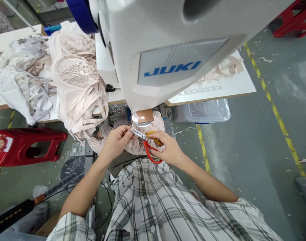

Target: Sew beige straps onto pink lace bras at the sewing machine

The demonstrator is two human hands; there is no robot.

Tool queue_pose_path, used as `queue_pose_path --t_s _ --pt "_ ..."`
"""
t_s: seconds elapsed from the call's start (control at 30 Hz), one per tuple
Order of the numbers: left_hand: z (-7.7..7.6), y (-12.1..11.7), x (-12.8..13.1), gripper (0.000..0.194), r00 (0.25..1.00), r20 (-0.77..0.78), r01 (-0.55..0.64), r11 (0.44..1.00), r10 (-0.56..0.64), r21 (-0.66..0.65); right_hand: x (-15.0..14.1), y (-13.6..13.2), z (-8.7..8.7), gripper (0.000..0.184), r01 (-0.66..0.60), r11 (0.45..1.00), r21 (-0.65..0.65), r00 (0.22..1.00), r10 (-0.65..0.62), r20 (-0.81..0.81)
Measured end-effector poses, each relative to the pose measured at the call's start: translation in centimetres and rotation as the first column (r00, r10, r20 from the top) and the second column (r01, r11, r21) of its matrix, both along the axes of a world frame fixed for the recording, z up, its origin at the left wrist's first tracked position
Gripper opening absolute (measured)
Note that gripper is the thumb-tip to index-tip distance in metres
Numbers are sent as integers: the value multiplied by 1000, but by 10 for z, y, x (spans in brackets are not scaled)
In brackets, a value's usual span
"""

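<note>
My right hand (168,147) is closed around the scissors (153,154), which have one red and one orange handle loop. Their blades point left to the fingertips of my left hand (119,139). That hand is closed in a pinch at the blade tips, on what looks like an edge of a pale pink lace bra (158,122). The bra lies under both hands, below the sewing machine head, and is partly hidden by them. Just above the blades is the machine's rounded end (144,117), with a brown patch on it.
The white JUKI sewing machine (127,67) fills the upper middle, close above my hands. Piled pink bras (77,77) and white bras (24,83) hang over the table edge at left. A red stool (49,134) stands at left. A clear plastic box (208,112) is at right.
</note>
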State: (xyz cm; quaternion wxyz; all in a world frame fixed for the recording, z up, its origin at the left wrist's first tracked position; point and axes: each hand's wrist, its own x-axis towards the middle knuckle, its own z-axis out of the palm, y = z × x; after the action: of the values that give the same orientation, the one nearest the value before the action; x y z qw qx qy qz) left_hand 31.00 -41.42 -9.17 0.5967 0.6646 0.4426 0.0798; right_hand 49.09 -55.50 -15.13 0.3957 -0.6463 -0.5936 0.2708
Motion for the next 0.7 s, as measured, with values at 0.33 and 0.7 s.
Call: queue_pose_path --t_s 0.33,0.7 --pt "-4 2 -3 27 999 7 -33 999 34 -16 4 -1 1 38 17 986 -163 998 -28 -64" --pt "-12 11 -14 22 990 -138 48 831 35 554 53 -38 -7 30 72 975 -211 996 -60 65"
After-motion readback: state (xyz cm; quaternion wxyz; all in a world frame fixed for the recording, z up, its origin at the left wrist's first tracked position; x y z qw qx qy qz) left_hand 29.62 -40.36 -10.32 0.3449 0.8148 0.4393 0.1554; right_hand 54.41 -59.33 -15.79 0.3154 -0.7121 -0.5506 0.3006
